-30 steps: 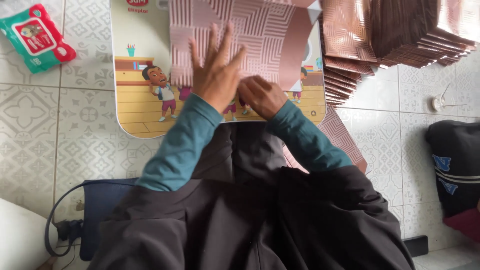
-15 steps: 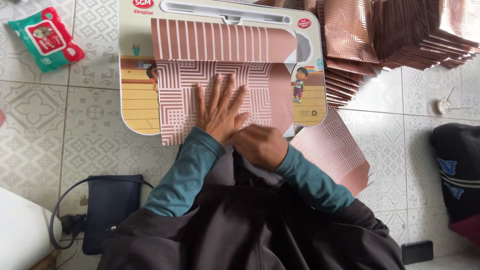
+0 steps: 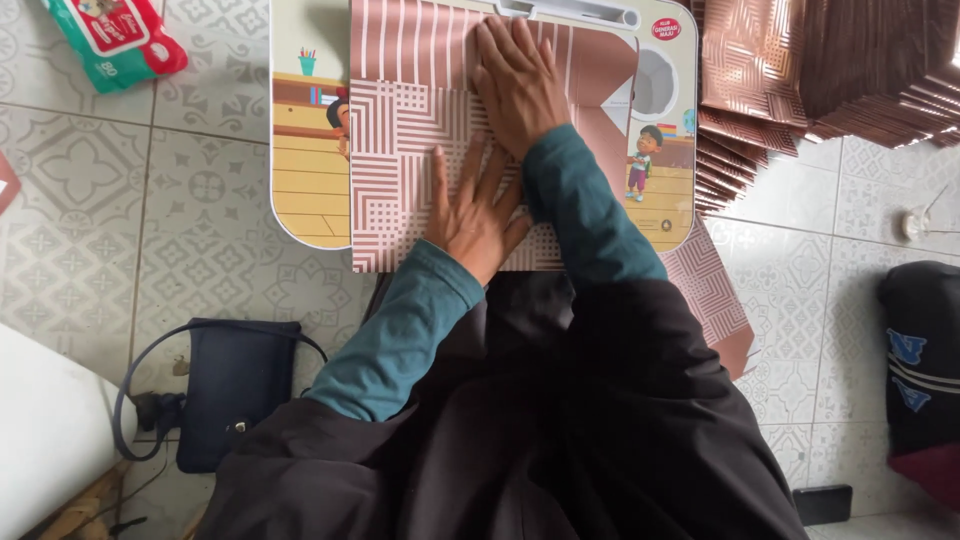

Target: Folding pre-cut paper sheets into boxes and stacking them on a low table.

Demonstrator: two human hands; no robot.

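Observation:
A brown paper sheet (image 3: 410,150) with white line patterns lies on a small cartoon-printed lap table (image 3: 310,170). Its far part is folded over, showing stripes. My left hand (image 3: 475,215) lies flat on the sheet's near half, fingers spread. My right hand (image 3: 520,85) presses flat on the far fold line near the table's back edge, fingers together. Neither hand grips anything. Both sleeves are teal, and my dark garment fills the lower view.
A stack of folded brown patterned paper pieces (image 3: 830,70) sits at the far right on the tiled floor. Another patterned sheet (image 3: 710,290) pokes out under the table's right side. A wet-wipes pack (image 3: 115,40) lies far left; a dark bag (image 3: 235,385) near left; dark clothing (image 3: 920,370) right.
My right hand has moved from beside the left hand up to the far fold of the sheet. The left hand stays flat on the paper. The view has shifted closer.

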